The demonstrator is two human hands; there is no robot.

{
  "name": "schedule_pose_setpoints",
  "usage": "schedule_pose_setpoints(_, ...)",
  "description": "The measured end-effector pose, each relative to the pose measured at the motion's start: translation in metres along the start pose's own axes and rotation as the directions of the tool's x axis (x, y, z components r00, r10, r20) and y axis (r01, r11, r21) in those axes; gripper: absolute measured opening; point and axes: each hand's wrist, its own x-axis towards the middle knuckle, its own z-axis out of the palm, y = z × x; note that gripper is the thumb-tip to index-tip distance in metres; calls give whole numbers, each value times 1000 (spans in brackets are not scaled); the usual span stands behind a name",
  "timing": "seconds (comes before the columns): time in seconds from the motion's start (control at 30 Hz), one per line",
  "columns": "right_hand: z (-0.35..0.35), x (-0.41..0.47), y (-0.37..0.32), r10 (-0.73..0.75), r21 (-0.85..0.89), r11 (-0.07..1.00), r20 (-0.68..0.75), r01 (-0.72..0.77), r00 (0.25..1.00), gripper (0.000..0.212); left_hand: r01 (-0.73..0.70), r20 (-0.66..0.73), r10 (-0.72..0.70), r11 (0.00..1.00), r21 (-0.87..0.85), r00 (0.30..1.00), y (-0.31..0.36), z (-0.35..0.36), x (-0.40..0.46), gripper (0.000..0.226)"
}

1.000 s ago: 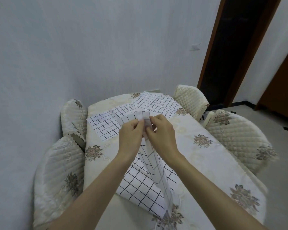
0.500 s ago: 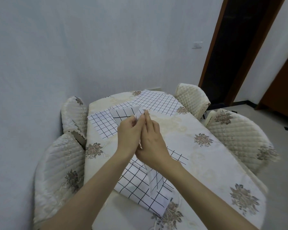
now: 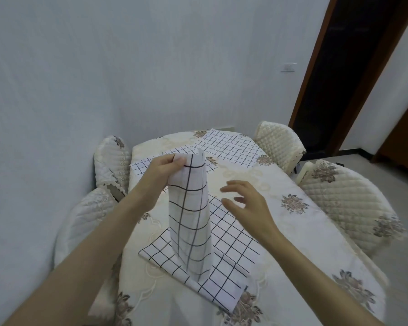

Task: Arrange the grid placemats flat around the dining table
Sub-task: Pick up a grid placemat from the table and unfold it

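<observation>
A folded grid placemat [image 3: 190, 215] is held up by the left hand [image 3: 161, 171], pinched at its top corner between thumb and fingers. Its long axis runs near vertical, top leaning slightly away from the camera, lower end hanging down onto or just above the placemat lying beneath; contact there cannot be told. The right hand [image 3: 245, 203] is released, fingers spread and loosely bent, just right of the hanging strip and apart from it, nothing grasped.

A second grid placemat [image 3: 224, 252] lies flat on the counter [image 3: 304, 231] under the held one, set diagonally, one corner pointing toward the near edge. A third placemat [image 3: 141, 167] lies flat at the far left, partly hidden behind the left hand. A fourth placemat [image 3: 229, 149] lies flat at the far end, one corner close to the far rim.

The counter's right half, covered by a floral cloth, is seen bare of mats. Quilted chairs stand tight to the counter: two on the left [image 3: 90, 217] against the wall, two on the right [image 3: 346, 203]. A dark doorway [image 3: 346, 74] is seen at the far right.
</observation>
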Motion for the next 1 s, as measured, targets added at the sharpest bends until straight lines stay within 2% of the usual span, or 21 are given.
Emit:
schedule_pose_setpoints(0.03,-4,3,1,71,46,996,29,-73,997,32,15,28,-14,1000,-25,1000,1,-3,-1,41)
schedule_pose_setpoints(0.1,-12,11,1,151,59,985,126,-159,980,67,30,78,-29,999,-21,997,1,-6,-3,39)
schedule_pose_setpoints(0.17,-22,21,-4,84,-17,996,197,-82,977,99,27,125,-27,1000,-1,992,3,-5,-4,40)
schedule_pose_setpoints(0.23,-34,33,-15,-37,-91,994,271,63,962,108,3,174,-4,1000,8,985,8,-5,-5,31)
schedule_pose_setpoints(0.3,-45,44,-30,-91,-144,978,356,151,930,96,-29,210,28,1000,1,977,12,-6,-5,25)
schedule_pose_setpoints(0.37,-54,53,-42,-94,-179,966,425,185,901,67,-67,212,65,998,3,975,15,-7,-4,34)
schedule_pose_setpoints(0.43,-60,60,-44,-54,-192,967,480,166,875,38,-110,183,105,994,15,977,17,-10,-2,41)
schedule_pose_setpoints(0.5,-63,64,-41,0,-211,969,523,129,852,25,-133,162,127,991,24,979,20,-16,-2,42)
schedule_pose_setpoints(0.6,-69,64,-34,46,-170,984,521,50,852,22,-127,118,125,992,8,985,24,-29,-6,28)
schedule_pose_setpoints(0.83,-79,58,-30,69,82,990,422,-114,904,31,-130,34,132,990,-61,991,25,-44,-15,21)
schedule_pose_setpoints(0.9,-81,59,-32,87,153,976,377,-155,922,30,-123,46,126,990,-70,991,20,-50,-17,24)
schedule_pose_setpoints(1.0,-81,57,-37,76,299,938,310,-173,948,36,-97,47,97,995,-4,994,4,-64,-19,48)
